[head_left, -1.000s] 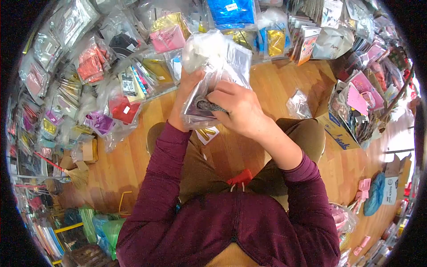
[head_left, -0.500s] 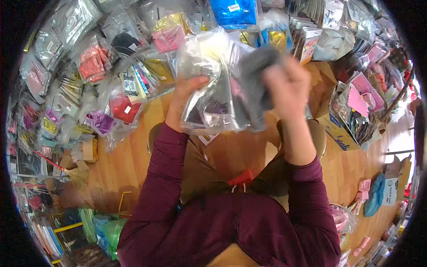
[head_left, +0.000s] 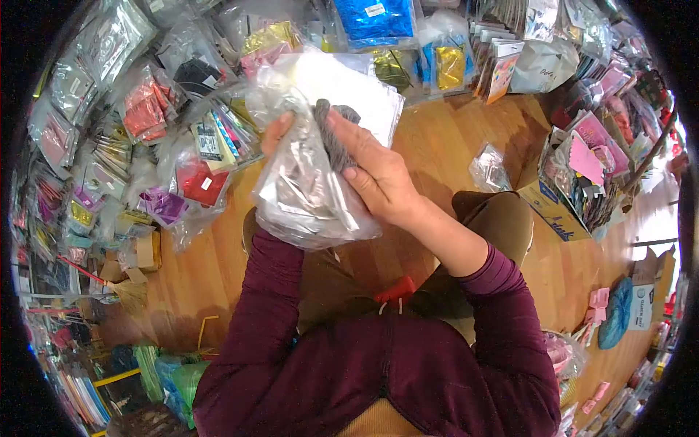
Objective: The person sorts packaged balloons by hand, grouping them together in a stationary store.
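Observation:
My left hand (head_left: pixel 277 132) grips a clear plastic bag (head_left: pixel 309 193) from behind on its left side; most of its fingers are hidden by the film. Silvery, shiny contents show through the lower part of the bag. A white sheet-like packet (head_left: pixel 357 84) sticks out behind its upper right. Closed around a dark grey cloth (head_left: pixel 336 149), my right hand (head_left: pixel 380 173) presses it against the front of the bag. Below them are my knees and the wooden floor (head_left: pixel 429 138).
Clear bags of coloured items line the far side, among them a blue packet (head_left: pixel 375 20) and a red packet (head_left: pixel 204 182). A cardboard box (head_left: pixel 557 211) full of packets stands at the right. A small clear bag (head_left: pixel 490 169) lies on the floor near my right knee.
My right hand has moved left and a little down with the grey cloth, from beside the bag onto its front. The bag has turned and shifted left.

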Demonstrator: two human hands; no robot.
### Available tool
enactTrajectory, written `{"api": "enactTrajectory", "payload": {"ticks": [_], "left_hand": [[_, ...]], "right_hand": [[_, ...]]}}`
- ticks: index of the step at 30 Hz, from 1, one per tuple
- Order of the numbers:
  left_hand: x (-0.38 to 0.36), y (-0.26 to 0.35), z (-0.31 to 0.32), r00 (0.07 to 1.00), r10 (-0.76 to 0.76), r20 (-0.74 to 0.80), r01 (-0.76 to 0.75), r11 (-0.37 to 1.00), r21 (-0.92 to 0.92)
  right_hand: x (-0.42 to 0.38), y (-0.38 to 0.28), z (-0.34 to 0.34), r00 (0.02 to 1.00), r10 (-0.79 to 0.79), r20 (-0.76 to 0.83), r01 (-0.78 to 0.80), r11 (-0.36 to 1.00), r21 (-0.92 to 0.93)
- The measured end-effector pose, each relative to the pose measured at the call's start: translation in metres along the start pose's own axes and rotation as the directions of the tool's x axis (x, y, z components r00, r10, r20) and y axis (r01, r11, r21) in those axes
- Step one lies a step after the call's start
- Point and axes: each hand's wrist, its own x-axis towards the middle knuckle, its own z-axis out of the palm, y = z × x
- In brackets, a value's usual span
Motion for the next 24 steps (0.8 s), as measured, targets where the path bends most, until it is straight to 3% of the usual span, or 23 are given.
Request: {"api": "enactTrajectory", "payload": {"ticks": [2, 4, 6, 10, 14, 16, 17, 18, 19, 20, 22, 24], "left_hand": [[-0.006, 0.004, -0.001, 1.000, 0.021, 0.001, -0.021, 0.999, 0.039], [-0.006, 0.002, 0.001, 0.999, 0.041, 0.011, -0.042, 0.996, 0.078], [0.001, 0.003, 0.000, 0.998, 0.056, 0.021, -0.058, 0.992, 0.113], [0.028, 0.002, -0.001, 0.995, 0.089, 0.043, -0.095, 0.979, 0.182], [0.026, 0.001, 0.003, 0.990, 0.128, 0.066, -0.141, 0.955, 0.263], [0.025, -0.002, 0.004, 0.988, 0.138, 0.071, -0.153, 0.941, 0.303], [0.025, 0.003, 0.002, 0.987, 0.141, 0.072, -0.157, 0.933, 0.323], [0.016, 0.005, 0.002, 0.987, 0.144, 0.074, -0.161, 0.925, 0.344], [0.010, 0.010, 0.001, 0.986, 0.148, 0.077, -0.166, 0.916, 0.364], [-0.001, 0.011, 0.002, 0.985, 0.154, 0.082, -0.174, 0.908, 0.382], [-0.008, 0.012, 0.001, 0.981, 0.171, 0.087, -0.192, 0.890, 0.414], [0.000, 0.018, -0.004, 0.978, 0.190, 0.089, -0.210, 0.873, 0.441]], "right_hand": [[-0.004, 0.000, 0.005, 0.996, -0.072, 0.046, 0.070, 0.996, 0.051], [-0.004, -0.003, 0.008, 0.996, -0.045, 0.072, 0.039, 0.996, 0.082], [0.002, 0.001, 0.006, 0.988, -0.131, 0.080, 0.147, 0.956, -0.256], [0.016, 0.019, -0.025, 0.992, -0.098, -0.080, 0.055, 0.903, -0.426], [0.012, 0.056, -0.034, 0.966, -0.057, -0.250, -0.060, 0.897, -0.438], [0.000, 0.086, -0.035, 0.855, 0.261, -0.448, -0.368, 0.914, -0.170], [-0.005, 0.094, -0.041, 0.853, 0.263, -0.450, -0.370, 0.914, -0.166], [-0.009, 0.100, -0.050, 0.750, 0.493, -0.442, -0.491, 0.862, 0.129], [-0.010, 0.105, -0.057, 0.624, 0.693, -0.361, -0.563, 0.719, 0.408], [-0.009, 0.112, -0.059, 0.545, 0.703, -0.457, -0.507, 0.710, 0.488], [-0.007, 0.101, -0.068, 0.513, 0.718, -0.470, -0.378, 0.681, 0.627], [0.004, 0.065, -0.076, 0.523, 0.765, -0.376, -0.386, 0.606, 0.695]]}}
